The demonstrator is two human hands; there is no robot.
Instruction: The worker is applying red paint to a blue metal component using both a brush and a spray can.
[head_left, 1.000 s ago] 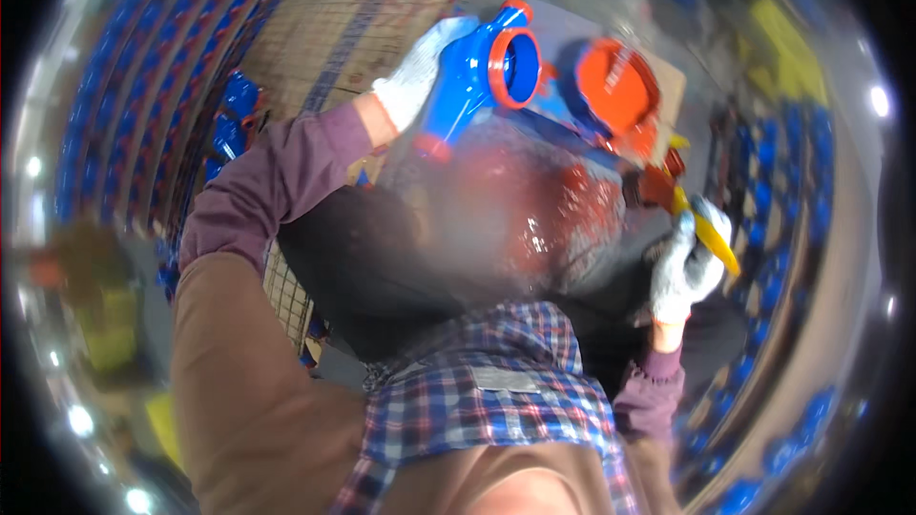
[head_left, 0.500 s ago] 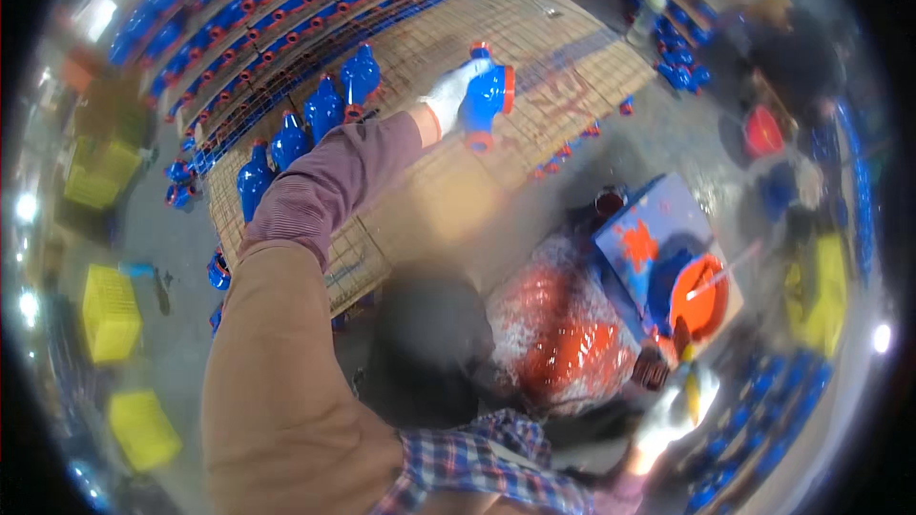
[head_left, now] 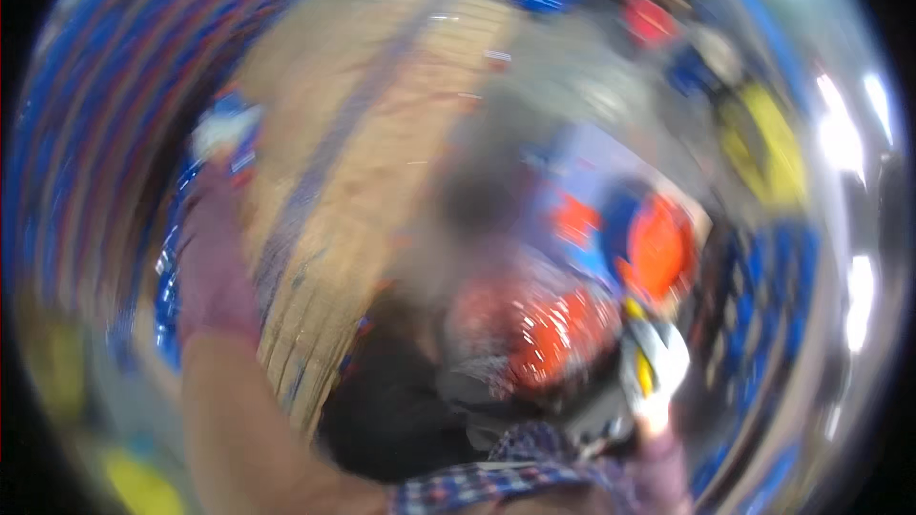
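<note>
Motion smears the view. My left hand [head_left: 224, 131], in a white glove, reaches to the far left edge of a tan board. Its fingers are closed around a blue valve body [head_left: 250, 145] with orange-red flange ends, partly hidden by the glove. More blue valve bodies [head_left: 168, 300] stand in a row beside my left forearm. At the lower right my gloved right hand [head_left: 660, 362] grips a yellow-handled paintbrush [head_left: 645, 374]; its bristle end is blurred. Just beyond it sits a bucket of orange paint [head_left: 660, 248].
The tan board [head_left: 343, 153] spans the middle left. Racks of blue parts [head_left: 86, 133] line the left side, with more blue parts [head_left: 763, 315] at right. A paint-smeared, plastic-wrapped bundle [head_left: 544, 324] lies before me, beside a paint-splashed bluish box [head_left: 582, 172]. A yellow crate [head_left: 763, 148] stands far right.
My left hand has moved left with the valve body, from above the board to the row at its edge. The view has turned rightward; my right hand still grips the paintbrush near the bucket.
</note>
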